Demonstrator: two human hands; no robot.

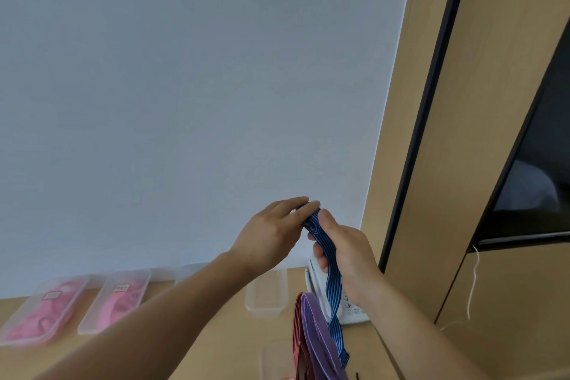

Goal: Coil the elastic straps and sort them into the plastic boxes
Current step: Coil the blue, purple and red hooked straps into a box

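Above a wooden table [222, 342], left hand [271, 234] and right hand [348, 256] pinching a ribbed blue strap [334, 285], end coiled.

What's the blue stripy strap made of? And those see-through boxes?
The blue strap looks like woven elastic fabric, matte: it hangs limp and twists, with fine ribbed stripes. The boxes look like thin frosted plastic: pink things inside show through cloudy walls.
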